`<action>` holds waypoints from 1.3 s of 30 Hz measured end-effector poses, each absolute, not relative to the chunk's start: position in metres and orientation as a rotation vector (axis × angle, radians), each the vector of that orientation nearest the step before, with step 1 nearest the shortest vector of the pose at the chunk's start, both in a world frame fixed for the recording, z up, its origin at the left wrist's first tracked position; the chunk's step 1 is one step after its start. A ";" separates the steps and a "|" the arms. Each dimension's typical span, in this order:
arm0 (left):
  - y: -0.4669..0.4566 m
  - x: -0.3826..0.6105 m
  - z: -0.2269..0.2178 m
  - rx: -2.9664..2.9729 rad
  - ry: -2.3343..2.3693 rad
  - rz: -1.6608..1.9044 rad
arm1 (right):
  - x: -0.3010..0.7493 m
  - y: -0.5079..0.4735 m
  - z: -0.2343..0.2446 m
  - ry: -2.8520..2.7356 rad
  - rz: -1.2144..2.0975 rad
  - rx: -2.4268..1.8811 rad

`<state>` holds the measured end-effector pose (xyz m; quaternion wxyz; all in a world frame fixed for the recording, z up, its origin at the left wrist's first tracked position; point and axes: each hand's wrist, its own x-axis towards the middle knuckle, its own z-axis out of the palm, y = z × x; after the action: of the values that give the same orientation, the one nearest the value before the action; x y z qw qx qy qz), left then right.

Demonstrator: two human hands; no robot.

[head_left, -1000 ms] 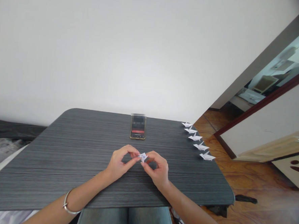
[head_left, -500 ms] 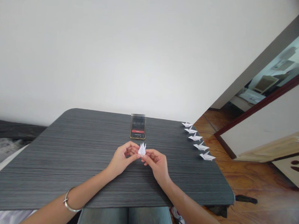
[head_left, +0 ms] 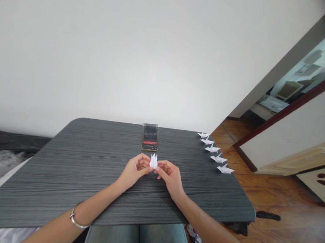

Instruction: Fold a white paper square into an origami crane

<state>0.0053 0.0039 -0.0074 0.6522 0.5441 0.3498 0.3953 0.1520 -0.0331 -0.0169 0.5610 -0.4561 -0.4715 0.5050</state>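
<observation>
My left hand (head_left: 133, 173) and my right hand (head_left: 170, 177) meet above the middle of the dark grey table (head_left: 73, 174). Both pinch a small white folded paper piece (head_left: 153, 161) whose points stand upward between the fingertips. A silver bangle sits on my left wrist. Along the table's right edge lies a row of several finished white paper cranes (head_left: 215, 154).
A phone (head_left: 149, 137) lies flat at the far middle of the table, just beyond my hands. A white wall rises behind the table. To the right are a wooden floor (head_left: 284, 202), an open doorway and a dark object on the floor near the table corner.
The paper piece has been turned so its points stand up, and both hands have drawn closer together and slightly farther from me.
</observation>
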 end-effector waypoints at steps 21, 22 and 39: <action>0.004 0.005 -0.006 1.249 0.801 0.885 | 0.153 -0.030 -0.019 -1.115 1.230 -1.115; 0.004 0.005 -0.006 1.253 0.795 0.898 | 0.153 -0.030 -0.019 -1.115 1.229 -1.113; 0.001 0.008 -0.003 1.221 0.752 0.952 | 0.148 -0.033 -0.018 -1.134 1.147 -1.088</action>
<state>0.0079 0.0008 -0.0028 0.6520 0.5379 0.3311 0.4195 0.1482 -0.0330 -0.0175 0.5632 -0.4622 -0.4816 0.4871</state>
